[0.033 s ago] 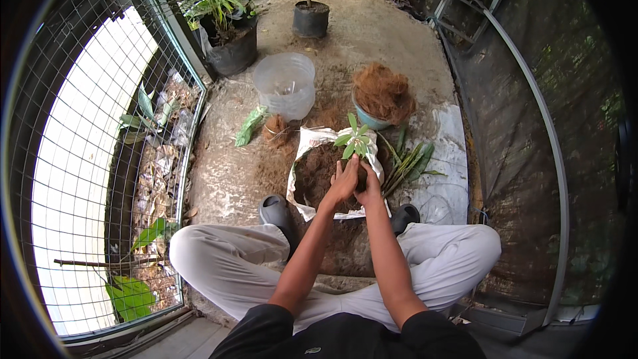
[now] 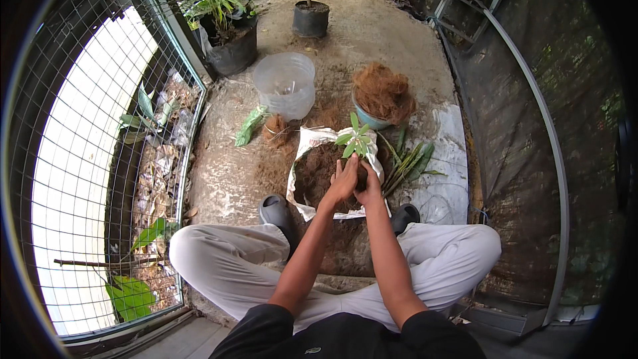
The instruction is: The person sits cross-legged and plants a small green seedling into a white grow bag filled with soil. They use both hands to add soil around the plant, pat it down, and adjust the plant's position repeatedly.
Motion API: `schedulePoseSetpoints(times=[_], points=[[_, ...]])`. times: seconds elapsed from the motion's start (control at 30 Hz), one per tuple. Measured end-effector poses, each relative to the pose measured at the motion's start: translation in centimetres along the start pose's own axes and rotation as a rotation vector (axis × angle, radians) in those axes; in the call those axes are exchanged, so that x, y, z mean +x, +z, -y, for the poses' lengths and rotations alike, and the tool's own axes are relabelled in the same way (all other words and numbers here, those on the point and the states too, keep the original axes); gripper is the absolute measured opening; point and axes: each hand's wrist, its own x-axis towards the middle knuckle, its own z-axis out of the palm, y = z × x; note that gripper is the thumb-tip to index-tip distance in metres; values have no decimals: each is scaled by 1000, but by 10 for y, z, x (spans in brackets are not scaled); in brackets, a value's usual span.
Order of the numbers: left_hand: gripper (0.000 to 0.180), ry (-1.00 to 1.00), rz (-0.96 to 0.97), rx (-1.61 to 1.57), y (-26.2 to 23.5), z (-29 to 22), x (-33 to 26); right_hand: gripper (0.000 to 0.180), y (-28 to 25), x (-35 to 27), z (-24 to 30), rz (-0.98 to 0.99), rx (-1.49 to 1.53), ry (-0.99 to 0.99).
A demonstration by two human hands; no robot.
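I see left hand (image 2: 343, 181) and right hand (image 2: 369, 189) together, both grips clasping small green leafy seedling (image 2: 355, 138) at stem base, upright over dark soil in white plastic sack (image 2: 312, 138) between feet.

Layout about the soil bag (image 2: 312, 159). In the bag: soil, with a seedling (image 2: 355, 141) at its far right edge. Left hand (image 2: 343, 179) and right hand (image 2: 369, 189) meet at the seedling's base. Behind the bag: a bucket (image 2: 286, 85) to the left, a fibre bowl (image 2: 382, 96) to the right. Right of it: cuttings (image 2: 409, 163). Left: a mesh fence (image 2: 86, 159). Nearer the person: two shoes (image 2: 278, 213).
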Motion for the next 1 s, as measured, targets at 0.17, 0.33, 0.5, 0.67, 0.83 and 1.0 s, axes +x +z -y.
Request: schedulePoseSetpoints(times=[0.17,0.33,0.5,0.67,0.83,1.0], points=[[62,-27,-193,-469,-11,-3,5,18,6,-2,1,-2,-6,4],[54,-146,-211,-954,-15,19,14,25,73,-40,-24,-206,-348,-167],[49,-172,-202,-1168,3,33,24,31,40,-9,-37,-185,-580,-347],[51,-218,-182,-1283,4,49,26,34,62,-28,-41,-231,-673,-365],[55,-218,-103,-1331,9,42,22,31,31,0,-48,-295,-954,-749],[58,-234,-91,-1167,16,22,9,25,22,3,-41,-557,-1145,-968]])
